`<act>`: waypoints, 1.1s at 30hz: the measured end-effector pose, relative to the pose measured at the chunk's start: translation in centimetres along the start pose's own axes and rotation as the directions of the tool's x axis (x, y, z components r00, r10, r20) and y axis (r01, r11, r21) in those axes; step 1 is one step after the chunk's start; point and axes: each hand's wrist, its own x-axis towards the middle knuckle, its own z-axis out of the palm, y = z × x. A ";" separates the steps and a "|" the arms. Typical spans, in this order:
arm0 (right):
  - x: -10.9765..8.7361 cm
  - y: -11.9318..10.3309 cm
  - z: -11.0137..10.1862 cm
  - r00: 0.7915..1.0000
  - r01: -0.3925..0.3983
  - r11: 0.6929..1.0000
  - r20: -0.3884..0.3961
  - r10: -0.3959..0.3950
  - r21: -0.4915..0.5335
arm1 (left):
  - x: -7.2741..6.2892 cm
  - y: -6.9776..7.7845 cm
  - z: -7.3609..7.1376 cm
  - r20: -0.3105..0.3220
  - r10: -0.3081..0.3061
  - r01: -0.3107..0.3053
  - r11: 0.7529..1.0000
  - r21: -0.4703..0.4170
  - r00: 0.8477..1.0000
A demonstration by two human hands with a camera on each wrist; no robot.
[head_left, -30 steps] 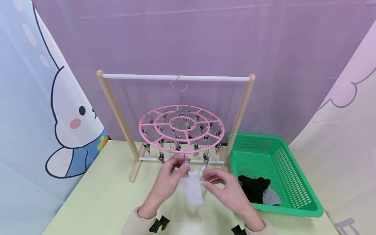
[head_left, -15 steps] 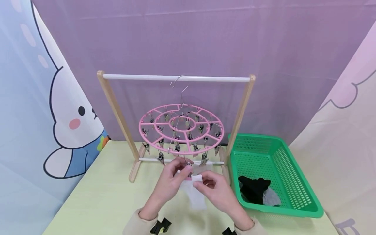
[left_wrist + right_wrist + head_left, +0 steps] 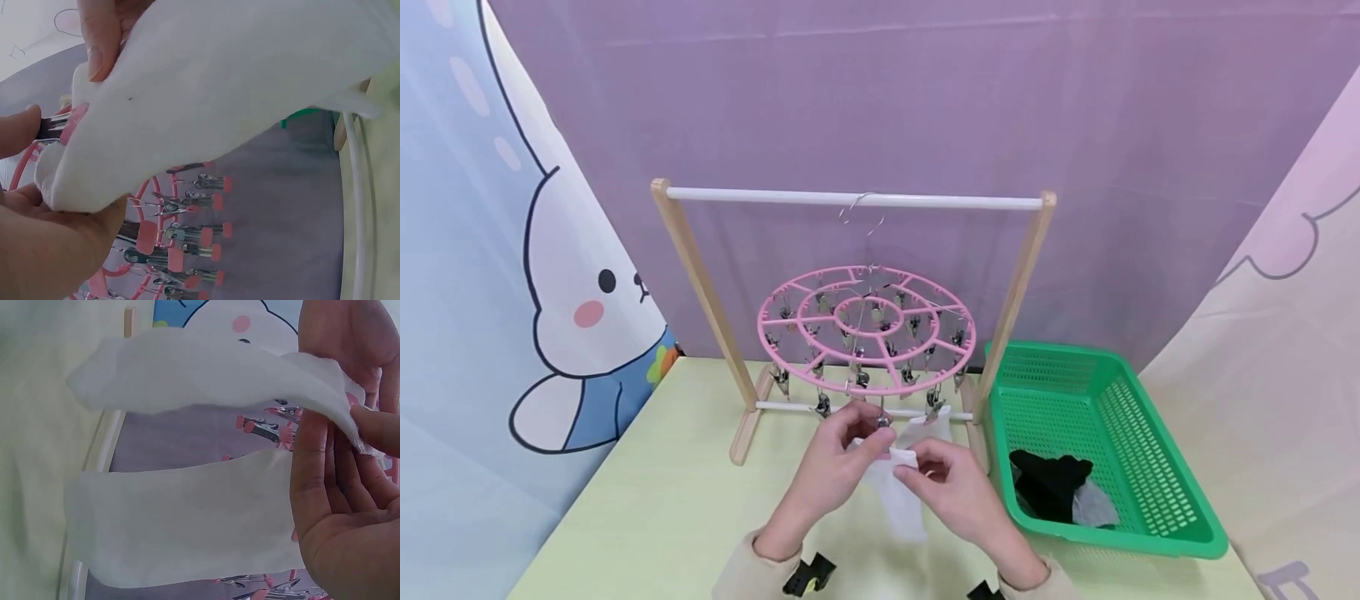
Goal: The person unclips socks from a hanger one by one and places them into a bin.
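A thin white sock [image 3: 206, 81] hangs between my hands below the front of a round pink clip hanger [image 3: 895, 392]. My left hand [image 3: 841, 460] pinches a metal clip [image 3: 53, 128] with its thumb on the handle. The clip's pink tip lies over the sock's cuff, and the left fingers are under the fabric. My right hand [image 3: 951, 482] holds the other side of the cuff between thumb and fingers. A second white sock [image 3: 187, 525] hangs from a neighbouring clip [image 3: 934, 404], just behind the right hand in the head view.
The hanger hooks over the white bar [image 3: 760, 197] of a wooden stand [image 3: 700, 292]. Several more clips dangle from it. At right stands a green basket [image 3: 1165, 425] with black cloth [image 3: 1052, 483] and grey cloth [image 3: 1093, 505] inside. A purple curtain [image 3: 880, 100] hangs behind.
My right hand has moved left, away from beside the second sock, and grips the first sock's cuff. The left hand has stayed at the clip, shifting slightly right.
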 end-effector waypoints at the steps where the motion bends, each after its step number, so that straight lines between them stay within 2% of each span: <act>1: 0.0 0.0 0.0 1.000 -0.001 1.000 -0.001 0.001 -0.002 | 0.0 -0.1 0.0 -0.001 0.007 -0.007 1.000 0.005 1.000; 4: 0.0 0.0 0.1 1.000 0.000 1.000 -0.003 -0.001 -0.010 | 0.1 -0.4 0.1 -0.008 0.043 -0.043 0.999 0.022 0.999; 7: -0.1 0.1 0.2 1.000 0.010 1.000 -0.003 -0.010 -0.026 | 0.2 -0.5 0.1 -0.012 0.059 -0.059 0.998 0.004 0.998; 16: -0.9 0.6 0.1 0.999 -0.022 0.999 0.029 0.023 -0.033 | 0.1 -0.2 0.2 -0.060 -0.012 0.007 0.997 -0.083 0.998; 24: -1.4 0.8 -0.7 0.998 -0.031 0.997 0.060 0.036 -0.077 | 0.3 -0.1 -0.2 -0.082 0.029 -0.031 0.999 -0.030 0.996; 29: -1.9 0.9 -1.7 0.999 -0.021 0.992 0.029 0.025 -0.121 | 0.2 -0.3 -0.6 -0.095 0.046 -0.046 0.999 0.001 0.994; 33: -2.2 0.9 -2.9 0.999 -0.037 0.986 -0.011 0.036 -0.163 | 0.2 -0.4 -0.7 -0.107 0.034 -0.035 0.999 -0.014 0.994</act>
